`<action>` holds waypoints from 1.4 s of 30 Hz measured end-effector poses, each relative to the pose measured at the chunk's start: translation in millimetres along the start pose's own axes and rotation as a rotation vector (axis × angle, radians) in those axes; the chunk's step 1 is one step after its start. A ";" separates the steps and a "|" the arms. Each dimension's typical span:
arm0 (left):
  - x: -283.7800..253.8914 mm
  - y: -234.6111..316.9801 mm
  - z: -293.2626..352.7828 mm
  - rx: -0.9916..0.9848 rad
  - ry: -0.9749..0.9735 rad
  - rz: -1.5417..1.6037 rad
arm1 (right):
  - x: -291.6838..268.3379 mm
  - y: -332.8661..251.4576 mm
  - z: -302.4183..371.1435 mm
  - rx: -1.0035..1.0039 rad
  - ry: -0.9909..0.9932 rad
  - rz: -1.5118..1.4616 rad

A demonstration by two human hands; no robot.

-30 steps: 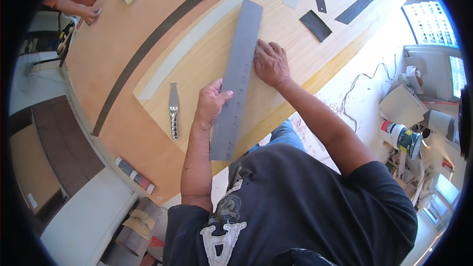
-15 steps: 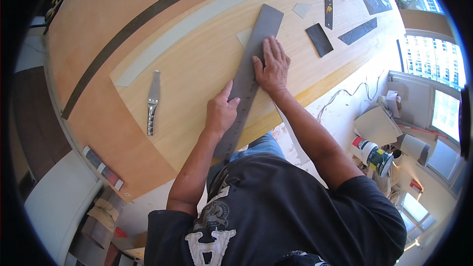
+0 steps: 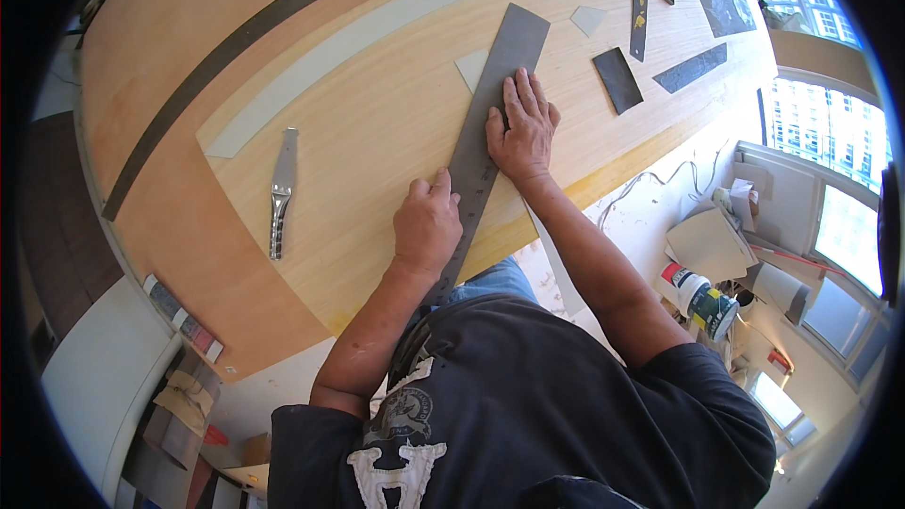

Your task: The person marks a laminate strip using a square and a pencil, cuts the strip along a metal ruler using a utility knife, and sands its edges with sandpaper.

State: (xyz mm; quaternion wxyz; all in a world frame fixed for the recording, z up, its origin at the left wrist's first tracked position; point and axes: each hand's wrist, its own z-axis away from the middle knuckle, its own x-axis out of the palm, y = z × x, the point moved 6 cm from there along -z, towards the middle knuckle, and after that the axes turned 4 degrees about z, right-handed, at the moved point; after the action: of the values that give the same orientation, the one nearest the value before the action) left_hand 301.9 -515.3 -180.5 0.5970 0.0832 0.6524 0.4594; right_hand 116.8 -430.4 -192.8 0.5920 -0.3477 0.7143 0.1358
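Note:
A long dark grey flat strip (image 3: pixel 479 137) lies slantwise across the pale wooden board (image 3: pixel 358 132), its near end close to my body. My right hand (image 3: pixel 524 132) rests flat on its upper half, fingers stretched toward the far end and thumb apart. At the strip's left edge, lower down, my left hand (image 3: pixel 427 223) is closed, with index finger and thumb at the edge. Whatever its curled fingers hold is hidden. A pale scrap (image 3: pixel 471 68) pokes out from under the strip's left side. To the left lies a putty knife (image 3: pixel 282 190) with a shiny handle.
Farther right on the board lie a small black rectangle (image 3: pixel 617 81), a white scrap (image 3: pixel 588 20), a yellow-smeared dark tool (image 3: pixel 640 14) and dark sheet pieces (image 3: pixel 691 68). A long dark strip (image 3: pixel 236 45) curves along the far side. Buckets (image 3: pixel 699 300) stand on the floor, right.
My left hand has slid slightly nearer along the strip's edge, and its thumb and index finger have drawn closer together. My right hand stays on the strip. The whole view has shifted a little.

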 end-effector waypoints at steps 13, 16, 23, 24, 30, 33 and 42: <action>2.8 -1.0 -1.3 0.026 0.035 0.067 | -0.8 -1.8 -0.9 -0.005 0.009 0.019; 2.6 -0.7 -1.6 0.024 0.039 0.058 | -0.1 -2.2 -0.8 -0.007 -0.002 0.030; 2.4 1.6 -3.6 0.049 0.043 -0.045 | 0.6 -2.3 -1.6 -0.004 -0.009 0.051; 2.8 1.5 -3.9 0.049 0.042 -0.045 | 0.6 -2.3 -1.5 -0.006 -0.010 0.056; 4.1 1.2 -6.2 0.021 0.001 -0.050 | 0.6 -3.9 -1.4 -0.001 -0.019 0.061; 7.0 1.3 -6.2 0.008 -0.019 -0.046 | 1.3 -1.9 -0.4 -0.008 -0.016 0.051; 6.8 0.1 -4.8 0.009 -0.021 -0.031 | 2.2 -1.3 -0.5 -0.004 -0.026 0.040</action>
State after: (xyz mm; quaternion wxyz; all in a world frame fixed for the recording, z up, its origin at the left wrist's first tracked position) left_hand 295.9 -513.2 -185.8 0.6105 0.0806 0.6494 0.4462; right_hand 117.1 -432.4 -194.5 0.5976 -0.3329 0.7131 0.1533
